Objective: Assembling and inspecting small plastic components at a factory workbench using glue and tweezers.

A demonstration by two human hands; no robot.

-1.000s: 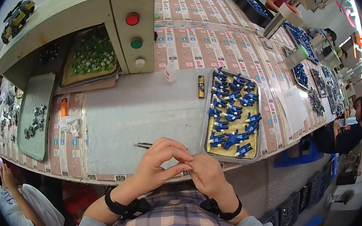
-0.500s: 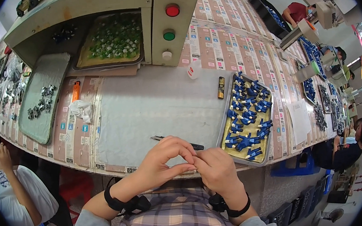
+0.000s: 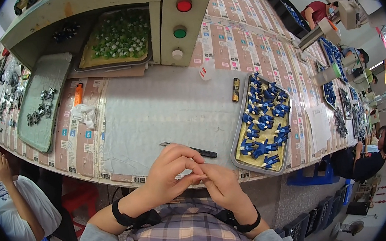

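Observation:
Over the table's near edge my left hand (image 3: pixel 174 170) is closed in a pinch, its thumb and fingertips meeting those of my right hand (image 3: pixel 223 183). The right hand is closed too. Whatever lies between the fingertips is hidden or too small to make out. Just beyond the hands a black craft knife (image 3: pixel 198 152) rests on the white work sheet (image 3: pixel 154 110). To the right stands a metal tray (image 3: pixel 237 160) with a yellowish lining, filled with small blue figures (image 3: pixel 261 121) with pale parts.
Beyond the tray lie a dark cylinder (image 3: pixel 236 90) and a white bottle (image 3: pixel 207 70). At left are an orange-handled cutter (image 3: pixel 78 94), crumpled tissue (image 3: pixel 84 114) and a tray of grey parts (image 3: pixel 30 137). A machine housing (image 3: pixel 189 41) holds green pieces. Other people sit left and right.
Both hands have shifted slightly left, their fingertips still together. The right hand has turned and its fingers point more upward. More of the craft knife shows.

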